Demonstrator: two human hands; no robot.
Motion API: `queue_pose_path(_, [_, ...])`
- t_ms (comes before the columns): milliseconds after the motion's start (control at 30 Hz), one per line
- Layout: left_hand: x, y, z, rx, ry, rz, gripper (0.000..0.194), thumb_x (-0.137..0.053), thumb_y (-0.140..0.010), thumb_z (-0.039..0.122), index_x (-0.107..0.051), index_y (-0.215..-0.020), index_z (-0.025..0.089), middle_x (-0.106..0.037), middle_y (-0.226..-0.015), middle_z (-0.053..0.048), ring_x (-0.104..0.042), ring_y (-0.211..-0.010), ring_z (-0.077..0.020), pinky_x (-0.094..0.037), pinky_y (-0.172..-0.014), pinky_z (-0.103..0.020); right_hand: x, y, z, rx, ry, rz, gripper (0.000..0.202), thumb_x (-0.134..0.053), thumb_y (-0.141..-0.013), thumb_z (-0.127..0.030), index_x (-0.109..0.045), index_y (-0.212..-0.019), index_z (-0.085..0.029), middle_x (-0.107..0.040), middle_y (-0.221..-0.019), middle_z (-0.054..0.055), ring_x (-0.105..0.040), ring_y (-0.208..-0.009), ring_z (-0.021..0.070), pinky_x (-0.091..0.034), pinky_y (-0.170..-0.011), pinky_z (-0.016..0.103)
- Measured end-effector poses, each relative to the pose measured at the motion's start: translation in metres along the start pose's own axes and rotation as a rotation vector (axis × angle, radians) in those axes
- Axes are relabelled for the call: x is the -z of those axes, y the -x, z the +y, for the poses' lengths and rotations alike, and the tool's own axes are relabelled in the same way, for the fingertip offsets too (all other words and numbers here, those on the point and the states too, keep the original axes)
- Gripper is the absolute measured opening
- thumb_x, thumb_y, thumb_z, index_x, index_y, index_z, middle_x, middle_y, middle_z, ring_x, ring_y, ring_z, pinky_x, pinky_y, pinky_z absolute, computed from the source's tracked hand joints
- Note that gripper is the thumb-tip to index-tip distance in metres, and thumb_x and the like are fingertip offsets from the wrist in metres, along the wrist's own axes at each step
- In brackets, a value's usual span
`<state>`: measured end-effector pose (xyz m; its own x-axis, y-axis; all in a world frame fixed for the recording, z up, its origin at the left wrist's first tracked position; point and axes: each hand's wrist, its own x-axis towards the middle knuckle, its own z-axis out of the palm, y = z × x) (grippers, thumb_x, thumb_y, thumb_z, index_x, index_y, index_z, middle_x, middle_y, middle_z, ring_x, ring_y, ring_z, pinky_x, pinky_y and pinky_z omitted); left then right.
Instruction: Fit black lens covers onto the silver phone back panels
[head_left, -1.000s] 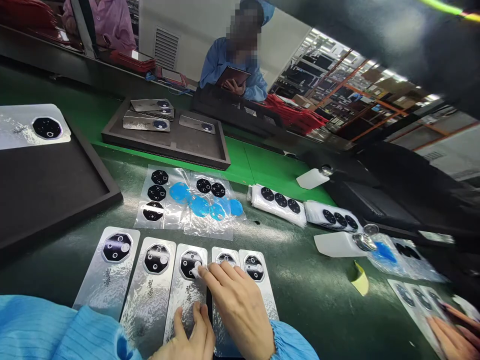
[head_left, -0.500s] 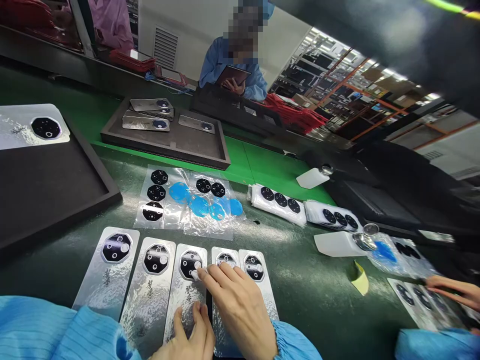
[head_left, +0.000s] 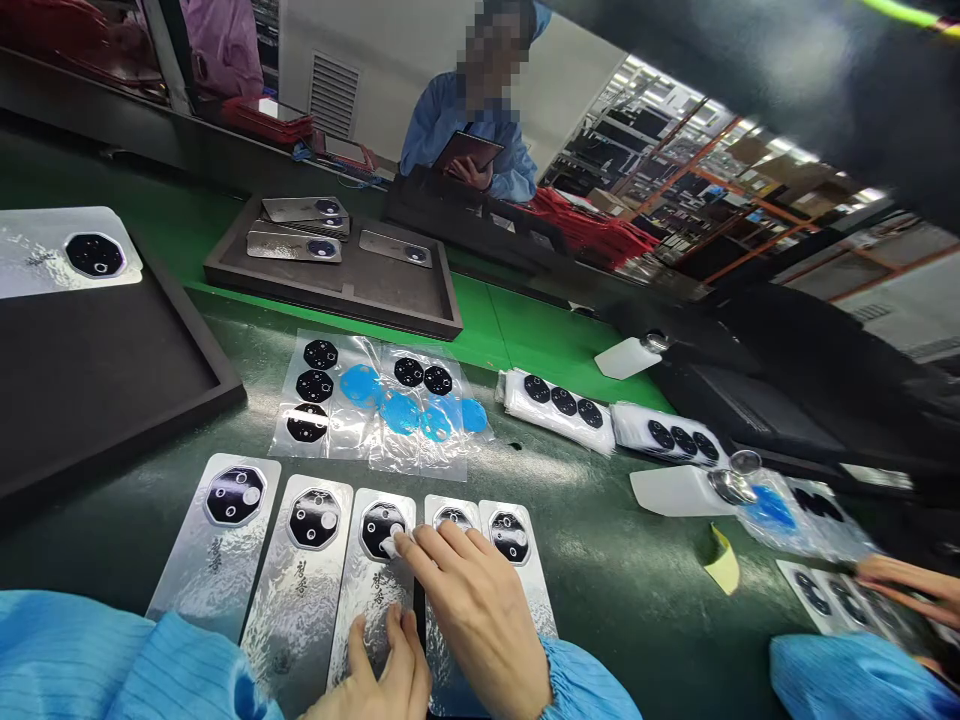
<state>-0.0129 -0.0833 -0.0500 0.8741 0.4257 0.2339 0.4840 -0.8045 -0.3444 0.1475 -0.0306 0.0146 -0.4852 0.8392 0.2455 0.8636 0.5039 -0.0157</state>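
Observation:
Several silver phone back panels with black octagonal camera areas lie in a row before me. My right hand [head_left: 484,605] pinches a small white wipe [head_left: 390,546] against the camera area of the middle panel [head_left: 360,610]. It covers part of the neighbouring panel [head_left: 448,675]. Lower on the middle panel rest the spread fingertips of my left hand [head_left: 382,670]. To the left lie two more panels, the outer one [head_left: 206,570] and its neighbour [head_left: 300,610]; another panel [head_left: 536,580] is at the row's right end.
Clear sheets [head_left: 349,435] with black and blue discs lie behind the row. Black trays [head_left: 225,375] hold more panels. White bottles [head_left: 671,490], sticker stacks [head_left: 555,420] and a yellow scrap [head_left: 724,565] lie rightward. A co-worker's hand [head_left: 911,580] works at far right; another person stands opposite.
My right hand and the wipe have shifted only very slightly on the middle panel; my left hand stays put. At far right the co-worker's blue sleeve has moved left and up.

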Motion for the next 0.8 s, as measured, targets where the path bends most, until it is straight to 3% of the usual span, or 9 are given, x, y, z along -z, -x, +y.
queue_pose_path(133, [-0.002, 0.000, 0.002, 0.008, -0.004, -0.010, 0.038, -0.050, -0.092, 0.032, -0.066, -0.123, 0.018, -0.063, -0.119, -0.016, -0.053, -0.113, -0.0296, -0.045, -0.085, -0.045, 0.000, 0.000, 0.001, 0.016, -0.003, -0.008, 0.023, -0.053, -0.089, -0.002, -0.061, -0.106, -0.015, -0.060, -0.082, 0.002, -0.048, -0.071, 0.0182, -0.033, -0.062, 0.033])
queue_pose_path(400, [-0.004, 0.001, -0.002, -0.029, -0.049, 0.048, 0.042, -0.048, -0.090, 0.031, -0.065, -0.123, 0.012, -0.062, -0.119, -0.020, -0.054, -0.110, -0.0317, -0.044, -0.082, -0.045, -0.001, 0.002, 0.002, 0.004, -0.032, -0.022, 0.022, -0.053, -0.091, -0.003, -0.062, -0.107, -0.013, -0.061, -0.085, 0.003, -0.047, -0.073, 0.0187, -0.033, -0.064, 0.033])
queue_pose_path(800, [-0.011, 0.000, -0.002, -0.001, -0.048, 0.081, 0.034, -0.045, -0.097, 0.035, -0.068, -0.117, 0.022, -0.061, -0.114, -0.012, -0.054, -0.108, -0.0264, -0.044, -0.080, -0.042, 0.000, -0.013, 0.004, -0.034, -0.023, 0.016, 0.021, -0.043, -0.099, -0.008, -0.062, -0.100, -0.016, -0.060, -0.082, 0.003, -0.047, -0.071, 0.0189, -0.031, -0.063, 0.033])
